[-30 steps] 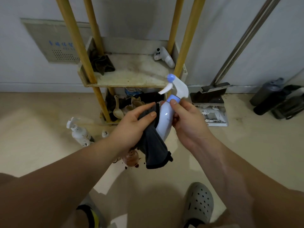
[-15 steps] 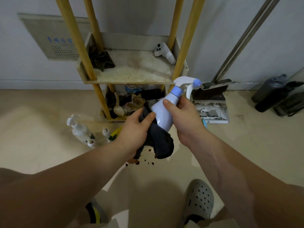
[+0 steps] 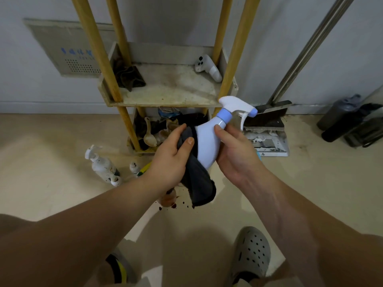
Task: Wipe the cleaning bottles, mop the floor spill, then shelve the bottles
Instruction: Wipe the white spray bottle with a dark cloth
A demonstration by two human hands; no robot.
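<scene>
With the floor spill below the fingers and the shelf beyond them, the right hand grasps the tilted bottle, steadying it while the left hand clenches a cloth against its side to wipe.

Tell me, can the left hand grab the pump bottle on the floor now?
Probably not yet: the left hand grips the dark cloth against the spray bottle; the pump bottle itself looks unblocked.
</scene>
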